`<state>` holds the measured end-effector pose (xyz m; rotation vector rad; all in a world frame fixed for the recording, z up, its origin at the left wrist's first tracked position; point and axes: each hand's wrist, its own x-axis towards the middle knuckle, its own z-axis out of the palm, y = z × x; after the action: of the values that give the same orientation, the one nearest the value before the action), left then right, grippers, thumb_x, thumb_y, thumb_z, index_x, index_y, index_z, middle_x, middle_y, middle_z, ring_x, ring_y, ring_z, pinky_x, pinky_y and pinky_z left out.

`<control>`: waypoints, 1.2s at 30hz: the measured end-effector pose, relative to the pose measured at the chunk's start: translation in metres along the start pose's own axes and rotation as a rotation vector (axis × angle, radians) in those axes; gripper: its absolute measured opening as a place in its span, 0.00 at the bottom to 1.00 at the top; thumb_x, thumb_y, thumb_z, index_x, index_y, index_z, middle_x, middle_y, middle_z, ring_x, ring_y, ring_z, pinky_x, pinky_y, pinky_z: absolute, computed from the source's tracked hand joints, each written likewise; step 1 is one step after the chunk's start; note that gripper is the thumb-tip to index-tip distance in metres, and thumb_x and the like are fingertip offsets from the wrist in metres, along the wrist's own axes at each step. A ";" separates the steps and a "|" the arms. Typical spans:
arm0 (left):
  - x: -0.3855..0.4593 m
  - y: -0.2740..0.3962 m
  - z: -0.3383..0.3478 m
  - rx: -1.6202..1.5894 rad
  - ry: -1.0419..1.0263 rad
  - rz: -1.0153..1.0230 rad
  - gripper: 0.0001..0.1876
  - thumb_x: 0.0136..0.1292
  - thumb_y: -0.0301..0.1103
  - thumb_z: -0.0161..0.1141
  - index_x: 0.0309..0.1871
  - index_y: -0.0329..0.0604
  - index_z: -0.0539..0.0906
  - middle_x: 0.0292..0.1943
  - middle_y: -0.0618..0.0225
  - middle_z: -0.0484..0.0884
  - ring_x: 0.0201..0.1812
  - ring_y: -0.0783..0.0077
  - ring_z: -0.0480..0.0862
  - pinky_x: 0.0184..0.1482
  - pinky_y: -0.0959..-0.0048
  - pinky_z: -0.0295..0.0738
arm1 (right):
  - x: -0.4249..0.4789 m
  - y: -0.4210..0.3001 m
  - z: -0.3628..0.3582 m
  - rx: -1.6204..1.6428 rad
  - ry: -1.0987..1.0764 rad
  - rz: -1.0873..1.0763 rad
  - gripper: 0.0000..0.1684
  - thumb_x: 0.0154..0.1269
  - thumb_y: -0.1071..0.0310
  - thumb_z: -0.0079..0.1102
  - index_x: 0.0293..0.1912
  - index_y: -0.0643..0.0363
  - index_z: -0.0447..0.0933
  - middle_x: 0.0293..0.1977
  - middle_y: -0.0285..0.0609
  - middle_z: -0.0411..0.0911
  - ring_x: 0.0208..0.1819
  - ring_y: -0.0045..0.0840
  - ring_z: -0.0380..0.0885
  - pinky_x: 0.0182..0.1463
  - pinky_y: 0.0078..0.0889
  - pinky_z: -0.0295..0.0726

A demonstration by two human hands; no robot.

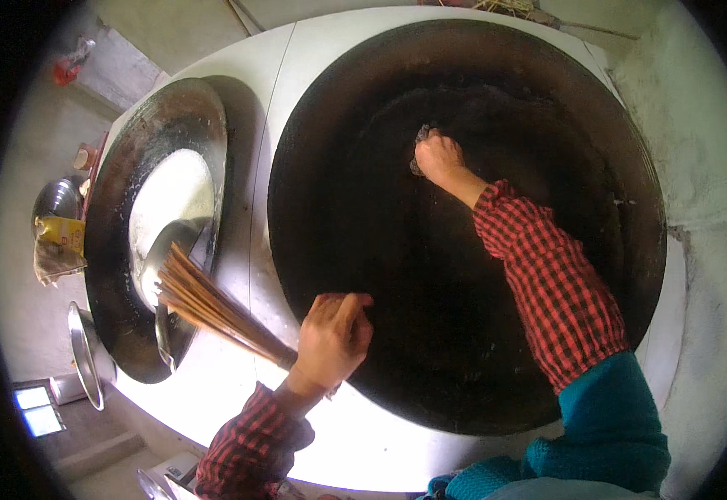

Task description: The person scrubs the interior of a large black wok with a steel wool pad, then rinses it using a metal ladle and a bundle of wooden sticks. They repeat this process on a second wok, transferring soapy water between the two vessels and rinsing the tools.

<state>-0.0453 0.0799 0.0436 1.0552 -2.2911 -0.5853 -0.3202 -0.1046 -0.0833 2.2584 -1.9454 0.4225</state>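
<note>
A dark, crumpled scrubbing pad or cloth (423, 132) is gripped in my right hand (439, 160), inside a very large dark wok (463, 350). The pad appears to be against the wok's inner surface. My left hand (337, 340) is over the wok's near-left rim with its fingers bent; the palm side is hidden. A bamboo wok brush (219, 305) passes beneath my left wrist, its bristles pointing towards a second wok (116, 250) on the left. That wok holds whitish content (173, 187) and a metal ladle (158, 250).
Both woks sit in a white-topped stove (276, 81). Left of it are a metal basin (88, 356), a yellow packet (60, 232), a brown cloth (57, 261) and a metal bowl (57, 199). A pale wall (707, 150) bounds the right side; dry straw (504, 6) lies at the back.
</note>
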 end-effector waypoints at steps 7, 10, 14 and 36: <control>-0.019 -0.006 -0.008 0.009 0.006 -0.070 0.13 0.45 0.17 0.56 0.37 0.39 0.78 0.27 0.60 0.78 0.33 0.58 0.79 0.39 0.67 0.74 | -0.184 -0.064 -0.063 0.442 -0.894 -0.467 0.17 0.60 0.68 0.45 0.44 0.68 0.73 0.58 0.70 0.59 0.59 0.55 0.62 0.64 0.48 0.61; -0.009 0.002 -0.010 -0.003 -0.006 -0.033 0.13 0.45 0.17 0.56 0.37 0.39 0.78 0.27 0.60 0.78 0.33 0.58 0.79 0.39 0.67 0.74 | -0.107 -0.054 -0.005 0.120 -0.404 -0.194 0.10 0.56 0.70 0.49 0.34 0.67 0.74 0.41 0.60 0.72 0.38 0.47 0.75 0.40 0.47 0.77; 0.008 0.003 -0.002 0.013 -0.032 -0.011 0.12 0.46 0.16 0.55 0.36 0.39 0.77 0.26 0.60 0.78 0.33 0.58 0.78 0.37 0.67 0.74 | 0.013 0.005 -0.005 -0.057 0.117 0.135 0.09 0.52 0.71 0.52 0.22 0.63 0.76 0.32 0.55 0.74 0.27 0.40 0.77 0.26 0.40 0.79; -0.014 -0.005 -0.009 0.062 -0.048 -0.080 0.12 0.46 0.19 0.55 0.36 0.40 0.77 0.26 0.62 0.78 0.33 0.59 0.79 0.41 0.66 0.73 | -0.209 0.004 -0.079 0.233 -0.803 -0.411 0.10 0.48 0.72 0.53 0.27 0.72 0.74 0.31 0.61 0.72 0.29 0.45 0.76 0.32 0.51 0.77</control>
<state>-0.0296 0.0865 0.0432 1.1793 -2.3309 -0.5800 -0.3608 0.1149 -0.0702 3.2254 -1.6439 -0.3948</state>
